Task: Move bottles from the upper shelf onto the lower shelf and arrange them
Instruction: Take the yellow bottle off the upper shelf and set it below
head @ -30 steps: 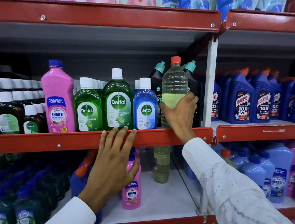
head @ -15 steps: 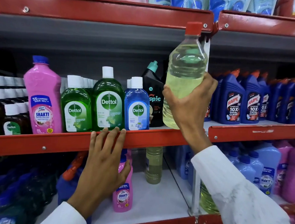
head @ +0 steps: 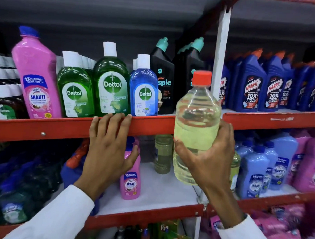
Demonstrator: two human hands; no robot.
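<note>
Bottle (head: 196, 128) in right hand (head: 208, 163), front of upper shelf (head: 62, 128); left hand (head: 106, 149) on shelf edge.

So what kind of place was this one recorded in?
Most likely a shop's cleaning-products aisle: red metal shelves carry rows of identical Harpic bottles, Dettol bottles and pink Shakti bottles facing outward.

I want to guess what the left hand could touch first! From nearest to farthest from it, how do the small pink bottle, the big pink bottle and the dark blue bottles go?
1. Small pink bottle: lower shelf, right by the left hand at its thumb.
2. Big pink bottle: upper shelf, up and to the left.
3. Dark blue bottles: upper shelf, far to the right, past the white post.
</note>
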